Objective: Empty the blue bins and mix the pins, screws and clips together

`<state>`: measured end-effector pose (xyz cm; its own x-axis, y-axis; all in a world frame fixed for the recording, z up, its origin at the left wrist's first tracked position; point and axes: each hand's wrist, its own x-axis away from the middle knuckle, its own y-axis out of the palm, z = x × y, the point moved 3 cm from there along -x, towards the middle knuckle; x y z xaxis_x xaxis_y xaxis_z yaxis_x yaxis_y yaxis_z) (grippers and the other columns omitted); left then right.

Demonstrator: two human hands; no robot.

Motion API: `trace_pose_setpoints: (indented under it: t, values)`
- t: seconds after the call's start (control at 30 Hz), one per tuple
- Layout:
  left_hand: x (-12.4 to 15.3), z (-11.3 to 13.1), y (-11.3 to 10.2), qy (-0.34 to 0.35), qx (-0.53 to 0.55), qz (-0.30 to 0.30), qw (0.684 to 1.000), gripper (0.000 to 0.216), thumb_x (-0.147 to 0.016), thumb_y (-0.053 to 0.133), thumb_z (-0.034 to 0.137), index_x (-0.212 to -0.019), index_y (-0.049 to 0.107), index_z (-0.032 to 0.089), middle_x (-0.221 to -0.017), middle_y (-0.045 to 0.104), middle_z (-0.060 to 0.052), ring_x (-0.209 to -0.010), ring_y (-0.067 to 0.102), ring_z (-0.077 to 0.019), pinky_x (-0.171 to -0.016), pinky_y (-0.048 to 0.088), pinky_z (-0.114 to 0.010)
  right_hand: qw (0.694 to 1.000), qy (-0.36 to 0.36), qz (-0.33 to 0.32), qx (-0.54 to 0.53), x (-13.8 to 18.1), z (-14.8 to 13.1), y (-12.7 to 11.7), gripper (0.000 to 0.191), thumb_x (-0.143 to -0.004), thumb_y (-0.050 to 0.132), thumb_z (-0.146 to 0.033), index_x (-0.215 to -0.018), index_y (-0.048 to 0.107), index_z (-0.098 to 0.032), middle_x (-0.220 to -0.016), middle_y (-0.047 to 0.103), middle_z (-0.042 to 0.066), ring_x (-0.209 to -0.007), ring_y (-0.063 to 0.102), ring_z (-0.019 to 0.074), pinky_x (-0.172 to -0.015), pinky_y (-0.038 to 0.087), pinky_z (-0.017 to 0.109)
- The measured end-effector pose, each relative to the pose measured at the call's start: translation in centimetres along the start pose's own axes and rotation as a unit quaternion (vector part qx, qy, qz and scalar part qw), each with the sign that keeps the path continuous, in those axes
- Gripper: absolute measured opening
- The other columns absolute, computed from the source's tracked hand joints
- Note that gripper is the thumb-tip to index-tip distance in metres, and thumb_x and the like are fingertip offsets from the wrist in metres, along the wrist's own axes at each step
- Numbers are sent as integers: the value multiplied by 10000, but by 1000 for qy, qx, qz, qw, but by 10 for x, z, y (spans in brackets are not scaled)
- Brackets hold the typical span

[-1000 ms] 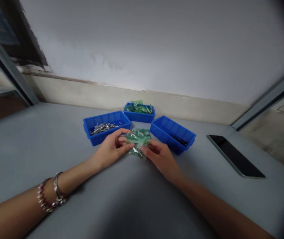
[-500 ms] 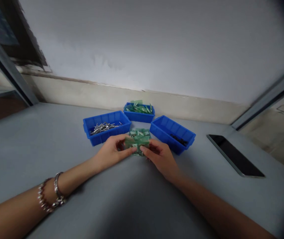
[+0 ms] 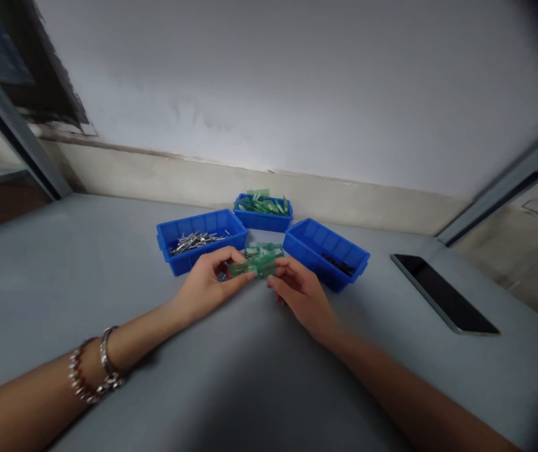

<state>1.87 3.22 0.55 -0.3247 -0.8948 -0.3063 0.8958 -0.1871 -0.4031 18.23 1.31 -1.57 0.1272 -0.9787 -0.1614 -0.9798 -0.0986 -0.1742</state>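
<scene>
My left hand has the green packet pinched at its left part, thumb on the near side, the fingers behind mostly hidden. The packet lies to the right of that grip, in front of my body's middle, its long axis running across me from left to right and tipping up a little toward its right end. That right end points straight at my right hand, which is curled with thumb and forefinger a narrow gap apart; whether those two fingers bear on the plastic or just stand beside it, I cannot tell. So the packet bridges the space between my hands, and the left is the nearer, being the one plainly on it. Just beyond it on the grey table lie more green packets, partly covered from my view. Past those stands the rear blue bin, with the left blue bin of metal pieces and the right blue bin of dark pieces angled at either side.
</scene>
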Motion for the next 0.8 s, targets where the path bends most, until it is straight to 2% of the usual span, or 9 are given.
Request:
trace_pose_setpoints:
  t: [0.17,0.4,0.47,0.6,0.73,0.8]
  values:
    - [1,-1,0,-6,4,-9,1000,232,-733,634,346,-663,512,162,-713,529,1,-693,472,-139,-651,381,-262,1000,4,-16,3,0,1,3,144,-767,541,-270,-891,499,-212,-651,502,-34,-566,495,100,-520,417,239]
    - [0,0,-2,33,2,20,999,186,-741,632,318,-700,532,166,-766,551,-21,-737,501,-156,-677,400,-272,1000,21,-5,-10,0,3,1,144,-798,495,-309,-908,474,-218,-633,530,-37,-492,476,100,-475,396,239]
    - [1,1,-5,63,-20,46,997,158,-745,624,298,-712,535,171,-785,555,-30,-764,509,-165,-697,410,-281,999,37,2,-20,-1,4,0,136,-798,493,-312,-888,491,-211,-618,535,-37,-478,467,97,-469,391,236]
    - [7,10,-8,175,-135,71,973,21,-770,571,197,-774,552,192,-843,555,-41,-851,512,-179,-780,408,-304,997,59,9,-49,-2,2,-3,198,-811,498,-390,-809,548,-198,-597,548,-24,-463,448,95,-454,366,231]
    - [15,19,-7,261,-220,55,938,149,-748,533,93,-849,576,194,-932,513,-54,-884,501,-179,-776,406,-309,993,64,-24,-96,-2,3,-4,457,-838,415,-549,-623,574,-178,-571,572,12,-480,453,100,-478,357,242]
    - [16,22,-6,277,-235,47,931,158,-743,535,85,-846,587,193,-944,500,-57,-886,497,-185,-760,405,-315,989,66,-41,-123,-2,5,-5,501,-843,393,-572,-596,572,-175,-569,591,22,-487,454,101,-491,356,244]
